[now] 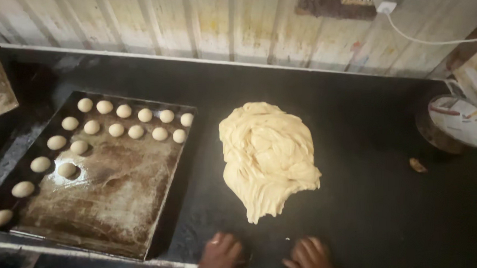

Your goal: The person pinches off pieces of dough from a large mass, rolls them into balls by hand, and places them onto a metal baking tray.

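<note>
Left hand (219, 254): lay flat near the front edge of the black counter (376, 201), fingers loosely spread, holding nothing. Right hand (311, 259): beside it, likewise flat and empty, fingers slightly apart. Dough mass (264, 154): large, pale, folded heap on the counter, just beyond both hands, not touched. Baking tray (115, 198): dark, greasy, to the left of the dough. Dough balls (116, 130): small, in rows along the tray's far and left sides. Round tin (456, 125): far right.

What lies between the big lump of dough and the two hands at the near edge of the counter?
In the head view, only bare black counter separates the dough mass from the left hand and the right hand.
</note>
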